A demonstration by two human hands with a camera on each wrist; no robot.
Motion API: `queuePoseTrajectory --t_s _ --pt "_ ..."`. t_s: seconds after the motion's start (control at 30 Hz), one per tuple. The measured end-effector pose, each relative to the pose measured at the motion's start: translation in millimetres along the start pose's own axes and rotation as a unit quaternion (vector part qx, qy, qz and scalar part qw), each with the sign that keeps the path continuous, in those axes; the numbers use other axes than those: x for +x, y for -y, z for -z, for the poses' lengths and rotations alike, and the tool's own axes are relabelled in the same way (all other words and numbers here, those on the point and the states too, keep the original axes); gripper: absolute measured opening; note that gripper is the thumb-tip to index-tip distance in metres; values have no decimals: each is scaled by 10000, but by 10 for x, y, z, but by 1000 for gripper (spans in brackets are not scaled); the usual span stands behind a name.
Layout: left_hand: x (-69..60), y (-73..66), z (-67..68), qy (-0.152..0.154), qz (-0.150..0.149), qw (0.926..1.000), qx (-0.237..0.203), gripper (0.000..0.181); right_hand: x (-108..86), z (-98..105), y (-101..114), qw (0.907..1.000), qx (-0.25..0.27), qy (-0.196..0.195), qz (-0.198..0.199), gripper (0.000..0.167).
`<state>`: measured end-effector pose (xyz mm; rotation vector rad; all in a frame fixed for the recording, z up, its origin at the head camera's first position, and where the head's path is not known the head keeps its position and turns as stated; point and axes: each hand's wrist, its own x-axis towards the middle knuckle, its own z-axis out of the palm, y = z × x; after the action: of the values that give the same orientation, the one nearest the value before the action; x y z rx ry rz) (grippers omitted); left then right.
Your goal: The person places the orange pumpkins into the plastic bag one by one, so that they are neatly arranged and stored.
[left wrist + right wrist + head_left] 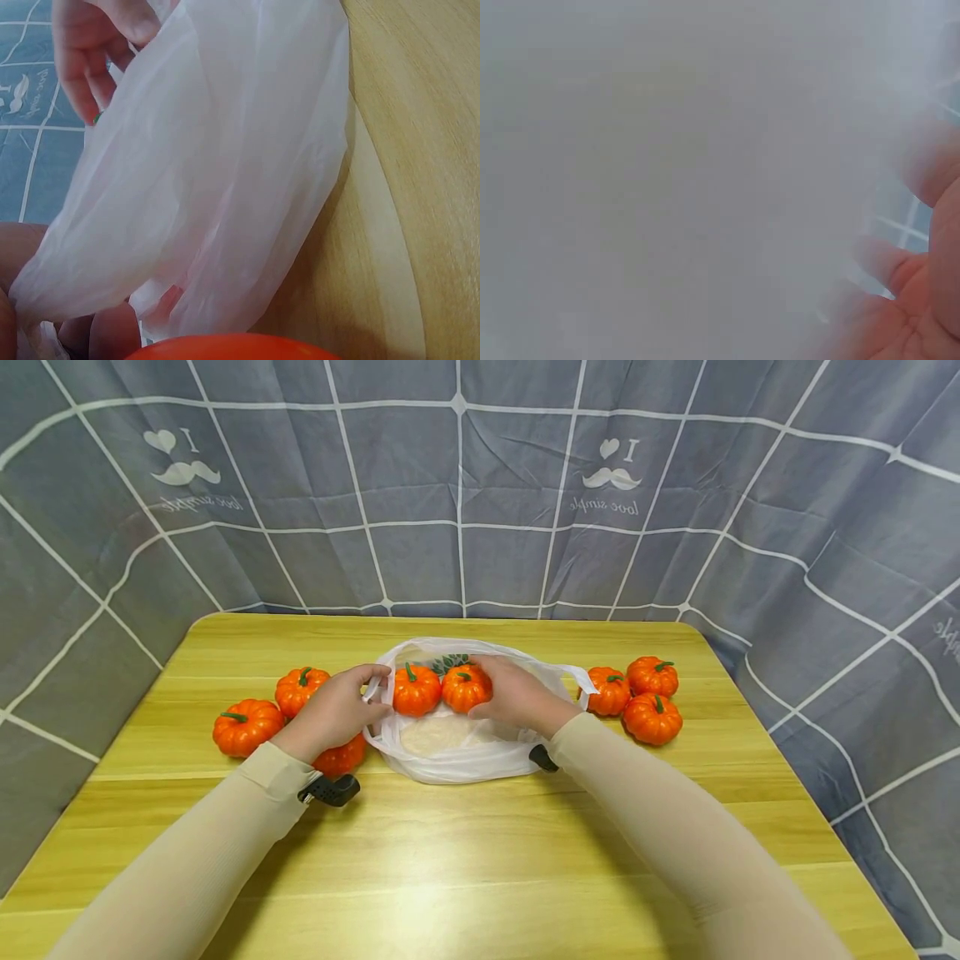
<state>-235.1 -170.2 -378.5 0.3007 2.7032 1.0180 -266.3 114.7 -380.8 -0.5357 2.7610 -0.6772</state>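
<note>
A thin white plastic bag lies with its mouth spread in the middle of the table. My left hand pinches the bag's left rim beside a handle loop. Inside the mouth, my right hand grips a small orange pumpkin from its right side. Just left of it in the bag is another orange pumpkin with a green stem. Bag plastic fills much of the left wrist view, with the right hand beyond it. In the right wrist view, blurred white plastic hides most of the scene.
Left of the bag are an orange pumpkin, another pumpkin behind my left hand and a partly hidden pumpkin under that wrist. Three more pumpkins cluster right of the bag. A grey curtain surrounds the wooden table.
</note>
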Motion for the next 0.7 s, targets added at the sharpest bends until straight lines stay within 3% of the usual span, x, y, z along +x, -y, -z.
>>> queuePoseTrajectory --t_s 0.2,0.4,0.57,0.7 --pt "4 8 -5 -47 0 10000 48 64 -305 236 86 9997 -92 -77 215 88" --pt "11 13 7 -51 13 9999 87 64 -690 558 111 9978 221 -502 359 83" --pt "12 5 17 -56 12 9999 105 66 -946 812 -92 9937 475 -998 198 80" --pt "8 -5 19 -50 11 9999 126 66 -1086 934 -379 9920 451 -1162 -195 80"
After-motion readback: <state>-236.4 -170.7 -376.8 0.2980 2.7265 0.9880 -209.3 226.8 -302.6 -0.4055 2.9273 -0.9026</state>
